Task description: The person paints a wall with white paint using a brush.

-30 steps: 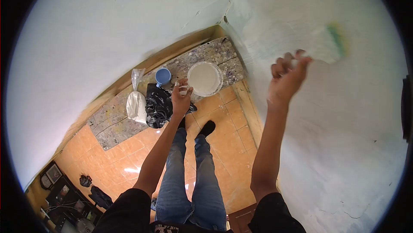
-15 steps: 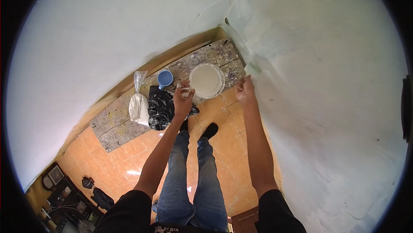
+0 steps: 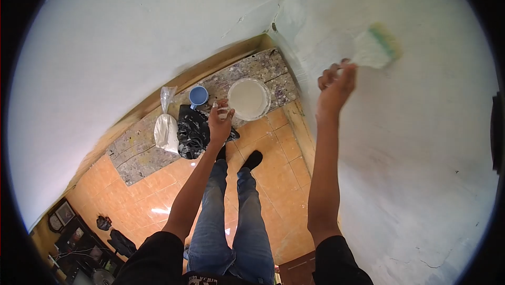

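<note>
My right hand (image 3: pixel 337 86) is closed on the handle of a wide brush (image 3: pixel 376 47), blurred by motion, with a green and yellowish edge, in front of the right wall. My left hand (image 3: pixel 220 122) has its fingers curled but apart, at the rim of a round white tub (image 3: pixel 249 99) of pale paste; contact with the rim is unclear. Left of that hand lies a crumpled black bag (image 3: pixel 193 133) with white smears. A blue mug (image 3: pixel 199 96) and a clear bag of white powder (image 3: pixel 167 132) are further left.
A paint-spattered plank (image 3: pixel 138 153) bears the tub, mug and bags below the left wall (image 3: pixel 131 32). The right wall (image 3: pixel 410 143) stands close to my right arm. Orange tiles (image 3: pixel 271 187) and my legs are below; a dark shelf with objects is at the lower left.
My right hand has moved up and to the right along the wall, and the brush now shows clearly in it. My left hand stays near the tub. The view has shifted slightly.
</note>
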Motion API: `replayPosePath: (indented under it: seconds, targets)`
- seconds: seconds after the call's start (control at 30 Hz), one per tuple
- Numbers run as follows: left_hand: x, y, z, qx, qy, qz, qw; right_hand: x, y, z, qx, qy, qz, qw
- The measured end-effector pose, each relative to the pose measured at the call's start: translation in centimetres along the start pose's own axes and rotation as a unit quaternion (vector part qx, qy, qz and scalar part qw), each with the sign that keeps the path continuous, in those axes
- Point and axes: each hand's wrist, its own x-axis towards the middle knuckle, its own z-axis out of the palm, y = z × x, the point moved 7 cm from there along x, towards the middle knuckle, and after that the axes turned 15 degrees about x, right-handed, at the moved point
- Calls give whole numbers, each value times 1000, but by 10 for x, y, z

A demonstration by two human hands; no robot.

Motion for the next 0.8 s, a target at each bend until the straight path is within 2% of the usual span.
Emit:
replayPosePath:
  seconds: [0.1, 0.13, 0.2, 0.27, 0.3, 0.4, 0.43, 0.5, 0.57, 0.63, 0.7, 0.8]
  targets:
    - [-2, -4, 3, -24, 3, -26, 999, 12, 112, -94, -153, 20, 5, 988]
    - [1, -4, 3, -12, 2, -13, 1000, 4, 162, -131, -177, 38, 43, 982]
    - [4, -12, 7, 2, -5, -6, 1000, -17, 203, -150, -143, 106, 162, 971]
    - [6, -23, 12, 1, -18, -16, 1000, -55, 208, -132, -24, 208, 313, 926]
    - [6, -26, 13, -21, -20, -34, 999, -59, 209, -127, -7, 225, 364, 904]
    - [4, -17, 8, 20, -29, 1, 999, -29, 232, -129, 163, 197, 365, 895]
    - [4, -15, 8, 25, -28, 10, 999, -15, 210, -110, 199, 209, 353, 890]
    - [5, -18, 10, 10, -25, 7, 1000, -2, 160, -77, 364, 317, 409, 774]
    - [2, -21, 12, -9, -23, -18, 1000, 9, 101, -34, 439, 149, 404, 788]
    - [0, -15, 9, -8, -20, -33, 999, -7, 40, 9, 438, 40, 371, 818]
    - [0, -8, 6, -3, -11, -32, 999, -25, -9, 42, 374, -17, 308, 874]
    - [0, -3, 0, -18, 5, -4, 1000, -28, -51, 60, 144, -35, 134, 980]
